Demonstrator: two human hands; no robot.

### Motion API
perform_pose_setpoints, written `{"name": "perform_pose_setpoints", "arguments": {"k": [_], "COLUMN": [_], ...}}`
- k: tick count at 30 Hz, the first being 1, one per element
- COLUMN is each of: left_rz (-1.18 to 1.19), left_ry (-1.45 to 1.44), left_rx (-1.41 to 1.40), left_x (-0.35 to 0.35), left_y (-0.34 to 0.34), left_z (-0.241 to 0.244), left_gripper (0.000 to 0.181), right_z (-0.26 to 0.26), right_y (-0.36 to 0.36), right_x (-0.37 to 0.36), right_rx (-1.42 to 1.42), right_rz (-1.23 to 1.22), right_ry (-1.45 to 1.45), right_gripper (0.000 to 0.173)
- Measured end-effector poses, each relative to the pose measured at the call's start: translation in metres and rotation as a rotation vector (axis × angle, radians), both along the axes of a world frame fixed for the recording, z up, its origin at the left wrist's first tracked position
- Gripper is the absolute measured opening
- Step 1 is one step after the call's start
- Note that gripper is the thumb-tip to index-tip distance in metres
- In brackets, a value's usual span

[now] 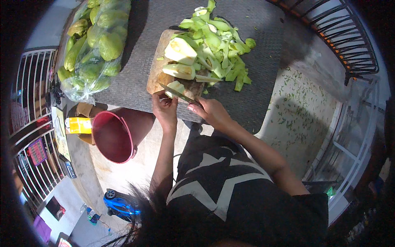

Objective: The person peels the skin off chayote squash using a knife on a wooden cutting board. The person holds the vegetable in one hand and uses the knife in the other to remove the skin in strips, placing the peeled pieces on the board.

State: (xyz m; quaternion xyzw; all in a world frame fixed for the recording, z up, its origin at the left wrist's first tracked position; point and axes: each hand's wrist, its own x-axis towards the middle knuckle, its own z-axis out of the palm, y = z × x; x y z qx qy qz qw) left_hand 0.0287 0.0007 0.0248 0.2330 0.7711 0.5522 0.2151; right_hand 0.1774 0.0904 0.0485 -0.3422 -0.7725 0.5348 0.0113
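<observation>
My right hand [213, 112] grips a knife [177, 92] by its handle, its blade lying across a pale peeled piece of chayote [175, 88]. The fingers of my left hand [165, 106] hold that piece from below, at the near edge of a wooden cutting board [156, 75]. Farther up the board lie a larger peeled chayote piece [180, 51], a cut wedge [179, 71] and a thin slice [208, 79]. A heap of green peels [219, 40] covers the board's right side and spills onto the dark woven-textured tabletop [139, 71].
A clear plastic bag of whole chayotes [95, 46] lies at the table's left. Below it on the floor stand a red bucket [114, 137] and a cardboard box [86, 111]. A blue toy car [122, 205] is at lower left. Small green bits [293, 102] are scattered on the right.
</observation>
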Motion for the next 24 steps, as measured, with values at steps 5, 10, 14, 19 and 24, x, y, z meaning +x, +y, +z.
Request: {"name": "perform_pose_setpoints", "arguments": {"k": [5,10,14,19,24], "left_rz": [0.007,0.025,-0.002,-0.018,-0.017], "left_ry": [-0.083,-0.076,-0.021,-0.044,0.011], "left_rx": [-0.044,-0.080,-0.099,-0.039,-0.113], "left_x": [-0.001,-0.003,-0.004,0.007,0.003], "left_y": [0.004,0.008,0.014,0.024,0.028], "left_z": [0.003,0.001,0.005,0.006,0.012], "left_gripper": [0.038,0.039,0.039,0.037,0.036], "right_z": [-0.003,0.017,0.014,-0.001,0.018], "right_y": [0.002,0.009,0.007,0.020,0.024], "right_x": [0.002,-0.001,-0.003,0.002,0.002], "right_rx": [-0.060,-0.051,0.074,-0.005,-0.105], "right_rz": [-0.018,0.046,0.069,-0.016,-0.016], "right_ry": [0.048,-0.037,-0.028,-0.021,0.028], "right_gripper": [0.047,0.046,0.046,0.052,0.049]}}
